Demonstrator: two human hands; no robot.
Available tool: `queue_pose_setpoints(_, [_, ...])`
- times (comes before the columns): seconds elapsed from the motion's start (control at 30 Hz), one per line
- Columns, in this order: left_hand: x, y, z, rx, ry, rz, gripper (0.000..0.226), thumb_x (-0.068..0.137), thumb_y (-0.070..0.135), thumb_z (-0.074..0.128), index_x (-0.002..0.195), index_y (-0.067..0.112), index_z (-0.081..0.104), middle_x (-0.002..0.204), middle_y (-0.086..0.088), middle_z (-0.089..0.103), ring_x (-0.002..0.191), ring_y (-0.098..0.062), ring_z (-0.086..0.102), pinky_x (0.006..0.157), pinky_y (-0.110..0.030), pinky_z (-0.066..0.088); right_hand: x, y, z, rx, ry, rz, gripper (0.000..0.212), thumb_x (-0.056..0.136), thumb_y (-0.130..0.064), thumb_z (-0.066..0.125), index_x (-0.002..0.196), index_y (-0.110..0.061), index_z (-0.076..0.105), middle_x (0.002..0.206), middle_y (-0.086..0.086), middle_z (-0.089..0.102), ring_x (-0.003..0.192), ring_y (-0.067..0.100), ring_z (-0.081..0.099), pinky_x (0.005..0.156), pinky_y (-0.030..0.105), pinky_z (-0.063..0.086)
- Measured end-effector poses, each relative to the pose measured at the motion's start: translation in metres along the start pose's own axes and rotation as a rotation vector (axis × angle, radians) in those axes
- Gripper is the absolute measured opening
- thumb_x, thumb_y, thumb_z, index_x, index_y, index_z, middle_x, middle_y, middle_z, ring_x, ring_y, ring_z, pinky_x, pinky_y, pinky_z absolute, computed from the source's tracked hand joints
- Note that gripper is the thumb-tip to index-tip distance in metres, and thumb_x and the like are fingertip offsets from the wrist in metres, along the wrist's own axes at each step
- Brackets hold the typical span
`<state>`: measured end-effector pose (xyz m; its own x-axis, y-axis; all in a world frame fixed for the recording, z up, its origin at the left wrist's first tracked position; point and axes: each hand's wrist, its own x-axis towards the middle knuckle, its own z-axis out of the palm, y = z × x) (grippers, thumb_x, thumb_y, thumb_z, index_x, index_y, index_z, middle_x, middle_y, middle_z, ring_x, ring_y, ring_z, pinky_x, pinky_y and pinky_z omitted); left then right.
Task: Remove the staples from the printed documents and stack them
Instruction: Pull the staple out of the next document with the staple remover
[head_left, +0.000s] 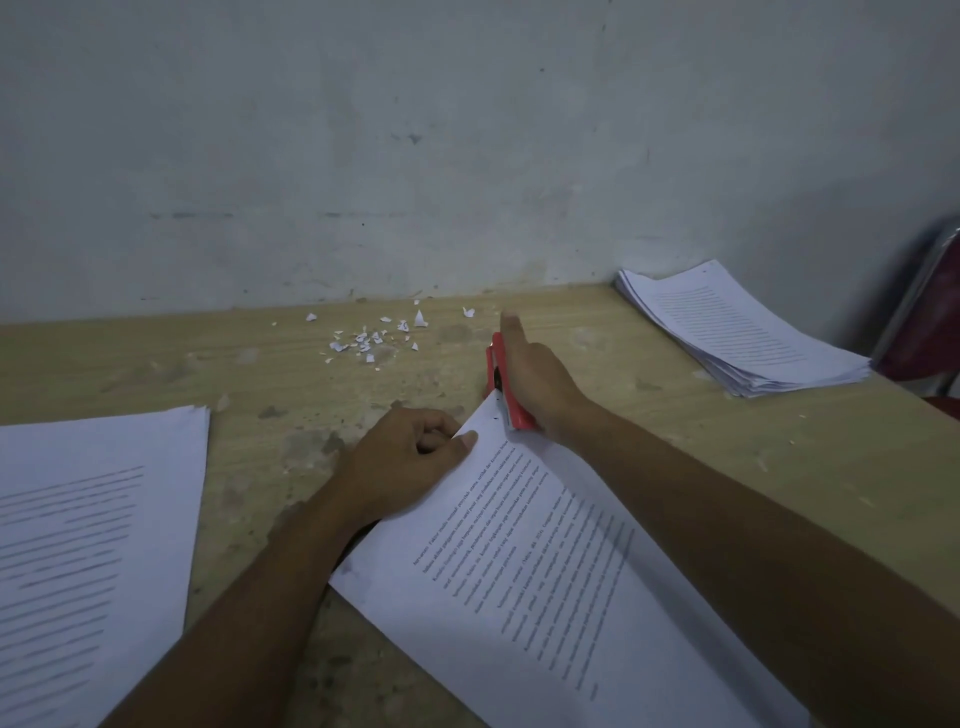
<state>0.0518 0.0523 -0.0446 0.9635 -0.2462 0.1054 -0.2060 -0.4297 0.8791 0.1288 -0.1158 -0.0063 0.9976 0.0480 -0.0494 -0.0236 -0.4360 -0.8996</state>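
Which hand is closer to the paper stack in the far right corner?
Right. The right hand, gripping the red tool, lies left of the stack; the left hand pinches the document farther left.

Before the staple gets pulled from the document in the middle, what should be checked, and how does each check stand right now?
1. Left hand pins the document at its corner: ok, thumb and fingers pinch it.
2. Right hand grips the remover: ok, though the index finger points straight out.
3. Remover sits at the document's corner: ok.
4. Remover has caught the staple: cannot tell, no staple shows.
5. Scraps out of the way: ok, they lie near the wall.
6. Which pile takes the freed sheets, right stack or left stack: cannot tell.
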Motion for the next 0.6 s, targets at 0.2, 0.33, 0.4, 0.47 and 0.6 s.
queue_pose_setpoints(0.2, [-0.001,0.002,-0.001,-0.004,-0.004,0.026,0.019,0.095,0.039,0.060,0.085,0.028,0.072,0.069,-0.038,0.055,0.051,-0.026,0.049,0.056,-0.033,0.045,-0.005,-0.007,0.008,-0.054,0.021,-0.118,0.089,0.101,-0.061,0.014,0.068,-0.001,0.071,0.075,0.012,0.073,0.060,0.015,0.061,0.060,0.024,0.041])
queue_pose_setpoints(0.33, [-0.002,0.003,-0.001,-0.023,0.007,0.023,0.020,0.096,0.032,0.060,0.083,0.024,0.073,0.054,-0.021,0.057,0.046,-0.019,0.054,0.056,-0.028,0.049,-0.006,-0.008,0.014,-0.080,0.055,-0.158,0.082,0.103,-0.057,0.016,0.058,-0.007,0.064,0.069,0.011,0.070,0.058,0.012,0.060,0.057,0.021,0.039])
queue_pose_setpoints(0.4, [-0.001,0.002,-0.001,-0.011,0.002,0.027,0.021,0.095,0.033,0.061,0.083,0.021,0.073,0.057,-0.028,0.051,0.047,-0.019,0.048,0.058,-0.028,0.046,-0.008,-0.007,0.017,-0.078,0.073,-0.178,0.081,0.103,-0.057,0.017,0.060,-0.006,0.064,0.068,0.013,0.070,0.057,0.013,0.061,0.056,0.021,0.039])
queue_pose_setpoints(0.47, [-0.002,0.002,-0.001,-0.008,0.001,0.031,0.022,0.095,0.035,0.061,0.083,0.021,0.073,0.061,-0.034,0.050,0.050,-0.021,0.047,0.058,-0.031,0.046,-0.010,-0.007,0.020,-0.058,0.103,-0.191,0.080,0.103,-0.056,0.018,0.060,-0.006,0.063,0.064,0.011,0.068,0.058,0.015,0.062,0.055,0.023,0.041])
queue_pose_setpoints(0.6, [-0.002,0.000,0.000,-0.031,0.004,0.023,0.029,0.089,0.051,0.061,0.086,0.025,0.073,0.068,-0.032,0.061,0.057,-0.028,0.056,0.061,-0.035,0.051,-0.013,-0.005,0.025,-0.017,0.190,-0.226,0.086,0.102,-0.057,0.020,0.070,0.010,0.065,0.067,0.022,0.067,0.068,0.032,0.066,0.066,0.039,0.053])
